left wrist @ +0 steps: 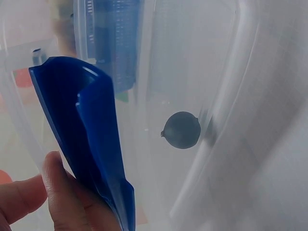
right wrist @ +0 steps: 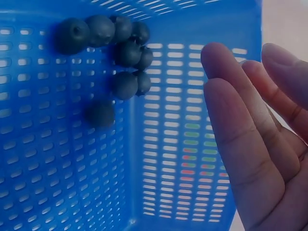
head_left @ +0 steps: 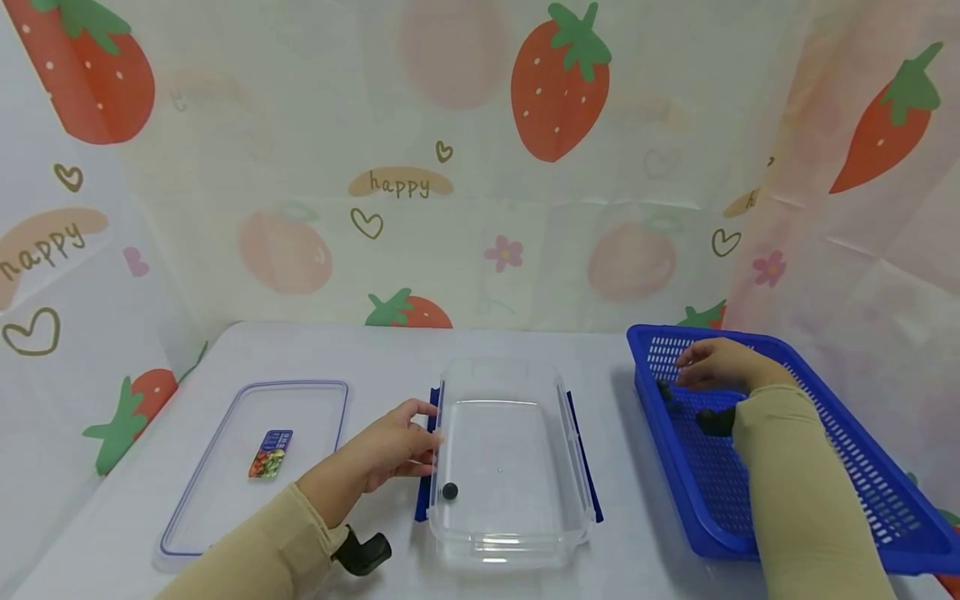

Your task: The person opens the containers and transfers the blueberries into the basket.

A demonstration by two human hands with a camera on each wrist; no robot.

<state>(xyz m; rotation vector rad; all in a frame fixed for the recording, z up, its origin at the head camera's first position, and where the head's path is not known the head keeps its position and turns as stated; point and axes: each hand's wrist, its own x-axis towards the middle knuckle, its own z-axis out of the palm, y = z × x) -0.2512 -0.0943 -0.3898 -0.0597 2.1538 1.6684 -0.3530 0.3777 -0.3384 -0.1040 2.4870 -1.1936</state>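
Note:
On the table stands a clear plastic box with blue side latches. At its left side my left hand holds the rim, fingers bent about the blue latch. One blueberry lies inside the box near its front left corner; the left wrist view shows this dark round blueberry through the wall. My right hand hovers over the far part of a blue basket, with nothing seen between its fingers. Beside those fingers, several blueberries cluster against the basket's end and floor.
Left of the box lies a clear lid with a blue-tinted rim. A small printed packet is on it. Behind the white table hangs a curtain with strawberry prints. The basket's raised rim stands at the right.

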